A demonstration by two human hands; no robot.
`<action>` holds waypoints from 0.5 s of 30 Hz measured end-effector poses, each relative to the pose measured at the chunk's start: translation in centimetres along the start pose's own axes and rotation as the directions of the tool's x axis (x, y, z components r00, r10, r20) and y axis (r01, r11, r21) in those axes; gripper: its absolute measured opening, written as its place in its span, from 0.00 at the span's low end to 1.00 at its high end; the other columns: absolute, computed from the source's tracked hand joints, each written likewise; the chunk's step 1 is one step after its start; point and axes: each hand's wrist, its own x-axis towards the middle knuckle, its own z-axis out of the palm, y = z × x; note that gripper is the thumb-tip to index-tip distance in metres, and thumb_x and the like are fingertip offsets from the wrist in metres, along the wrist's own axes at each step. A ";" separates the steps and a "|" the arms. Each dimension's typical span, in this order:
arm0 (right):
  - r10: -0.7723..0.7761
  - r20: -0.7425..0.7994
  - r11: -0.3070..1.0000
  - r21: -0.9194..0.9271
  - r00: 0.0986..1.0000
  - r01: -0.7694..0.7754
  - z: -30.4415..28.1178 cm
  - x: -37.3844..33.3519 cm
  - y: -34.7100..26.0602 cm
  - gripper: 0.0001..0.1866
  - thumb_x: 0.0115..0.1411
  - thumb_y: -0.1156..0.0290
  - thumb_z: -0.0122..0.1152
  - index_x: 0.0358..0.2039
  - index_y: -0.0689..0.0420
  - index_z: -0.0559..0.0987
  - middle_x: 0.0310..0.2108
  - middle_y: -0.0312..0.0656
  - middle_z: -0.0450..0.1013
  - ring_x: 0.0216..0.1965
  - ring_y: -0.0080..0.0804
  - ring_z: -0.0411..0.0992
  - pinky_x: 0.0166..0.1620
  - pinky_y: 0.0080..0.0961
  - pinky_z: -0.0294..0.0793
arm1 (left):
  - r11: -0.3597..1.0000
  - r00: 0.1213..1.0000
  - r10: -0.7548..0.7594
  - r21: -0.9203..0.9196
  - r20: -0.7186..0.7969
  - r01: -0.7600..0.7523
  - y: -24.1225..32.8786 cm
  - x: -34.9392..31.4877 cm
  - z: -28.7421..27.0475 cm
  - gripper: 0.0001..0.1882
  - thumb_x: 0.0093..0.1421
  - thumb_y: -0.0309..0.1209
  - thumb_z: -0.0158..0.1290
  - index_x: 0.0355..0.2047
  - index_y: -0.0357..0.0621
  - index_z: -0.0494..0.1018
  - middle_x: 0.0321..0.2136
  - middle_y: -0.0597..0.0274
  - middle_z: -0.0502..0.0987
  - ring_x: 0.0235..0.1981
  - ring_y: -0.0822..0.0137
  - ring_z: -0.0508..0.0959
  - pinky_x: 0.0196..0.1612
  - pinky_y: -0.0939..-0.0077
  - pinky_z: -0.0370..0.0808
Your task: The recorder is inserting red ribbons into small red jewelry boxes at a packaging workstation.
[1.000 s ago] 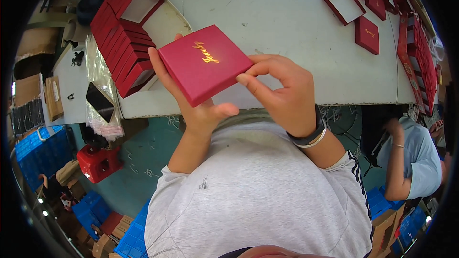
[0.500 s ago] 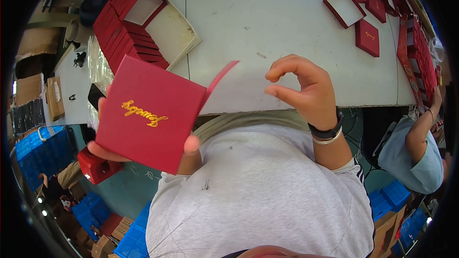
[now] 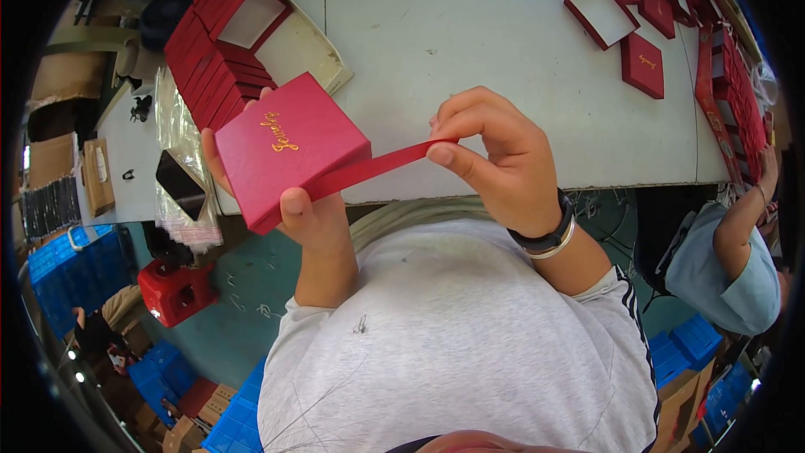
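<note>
A dark red jewelry box [image 3: 289, 147] with gold lettering on its lid is held tilted above the table's near edge. My left hand [image 3: 314, 222] grips it, thumb on the near side and fingers round the far left side. From the box's right side a red ribbon [image 3: 377, 168] stretches out, pulled nearly straight. Its free end is pinched between thumb and forefinger of my right hand [image 3: 495, 151], which wears a dark band and a pale bracelet at the wrist.
Stacked red boxes [image 3: 210, 59] stand in a pale tray [image 3: 331, 59] at the far left. More red boxes [image 3: 643, 67] lie at the far right. A phone [image 3: 180, 184] rests on clear plastic bags [image 3: 172, 109]. At right a co-worker's arm [image 3: 738, 231] reaches to the table [image 3: 503, 25].
My left hand has tilted and turned the box, raising it off the phone. My right hand has moved left and closed on the ribbon's end, drawing it straight.
</note>
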 end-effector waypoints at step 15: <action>0.057 -0.053 0.991 -0.122 0.997 -0.063 -0.1 0.6 0.2 0.07 0.50 0.72 0.65 0.26 0.61 0.77 0.28 0.38 0.72 0.29 0.27 0.67 0.35 0.20 0.67 | 0.959 0.978 -0.208 -0.191 0.023 0.208 -0.4 -1.2 0.5 0.45 0.49 0.49 0.56 0.61 0.47 0.45 0.52 0.49 0.62 0.55 0.47 0.64 0.59 0.53 0.59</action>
